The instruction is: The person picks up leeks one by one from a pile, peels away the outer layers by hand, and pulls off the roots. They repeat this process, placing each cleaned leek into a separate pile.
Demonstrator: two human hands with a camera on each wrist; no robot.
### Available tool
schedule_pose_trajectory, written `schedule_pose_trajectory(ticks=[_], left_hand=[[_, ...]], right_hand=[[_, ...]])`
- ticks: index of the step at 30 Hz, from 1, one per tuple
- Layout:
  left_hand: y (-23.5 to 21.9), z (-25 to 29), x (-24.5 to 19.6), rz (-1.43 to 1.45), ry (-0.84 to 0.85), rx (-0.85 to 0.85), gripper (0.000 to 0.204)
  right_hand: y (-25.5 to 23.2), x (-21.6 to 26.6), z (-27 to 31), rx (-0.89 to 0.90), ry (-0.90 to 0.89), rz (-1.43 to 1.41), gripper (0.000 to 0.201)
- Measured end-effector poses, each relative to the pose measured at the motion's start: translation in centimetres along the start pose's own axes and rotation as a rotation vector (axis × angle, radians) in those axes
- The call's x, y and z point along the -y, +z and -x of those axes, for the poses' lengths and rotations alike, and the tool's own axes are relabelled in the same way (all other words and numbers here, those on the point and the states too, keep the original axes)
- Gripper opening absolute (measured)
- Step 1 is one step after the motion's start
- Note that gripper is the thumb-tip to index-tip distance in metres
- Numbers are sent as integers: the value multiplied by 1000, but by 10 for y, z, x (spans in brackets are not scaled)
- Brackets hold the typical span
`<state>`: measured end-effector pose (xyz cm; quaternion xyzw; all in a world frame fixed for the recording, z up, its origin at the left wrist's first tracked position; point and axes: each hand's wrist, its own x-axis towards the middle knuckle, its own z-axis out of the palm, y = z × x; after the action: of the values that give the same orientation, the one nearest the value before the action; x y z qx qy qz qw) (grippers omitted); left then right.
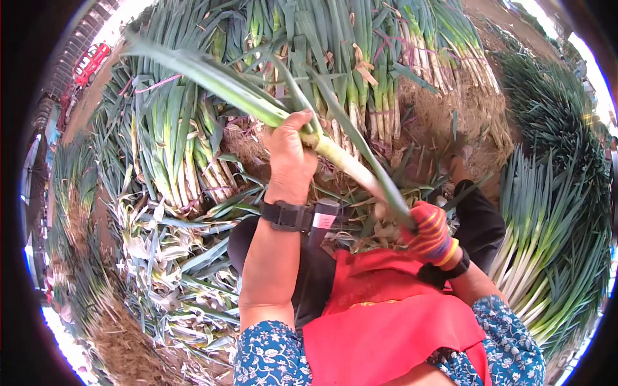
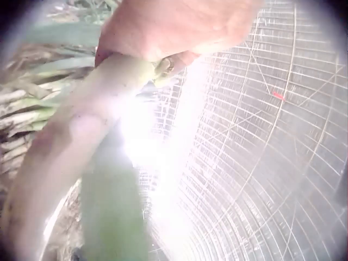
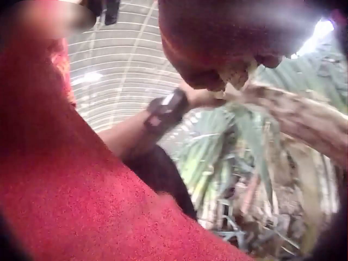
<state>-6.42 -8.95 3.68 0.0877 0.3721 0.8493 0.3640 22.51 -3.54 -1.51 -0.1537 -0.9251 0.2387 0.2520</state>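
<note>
My bare left hand grips a large green onion where its pale stalk meets the leaves. The leaves slant up to the left, and the white stalk runs down to the right. In the left wrist view the thick stalk hangs from below the curled fingers. My right hand, in a striped knitted glove, is at the lower end of the onion. Its fingers curl round a long green leaf that lies along the stalk. In the right wrist view a pale shred pokes out between the gloved fingers. The onion's root end is hidden.
Tied onion bundles stand ahead and to the left, roots down. Loose onions lie in a pile on the right. Stripped leaves litter the ground at the left. A red apron covers my lap.
</note>
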Motion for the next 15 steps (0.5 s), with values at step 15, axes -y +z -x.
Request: schedule_pose_trajectory(ticks=[15], left_hand=[[40, 33, 6, 78, -201, 369, 34]], right_hand=[[-17, 21, -132, 230, 225, -1347, 49]])
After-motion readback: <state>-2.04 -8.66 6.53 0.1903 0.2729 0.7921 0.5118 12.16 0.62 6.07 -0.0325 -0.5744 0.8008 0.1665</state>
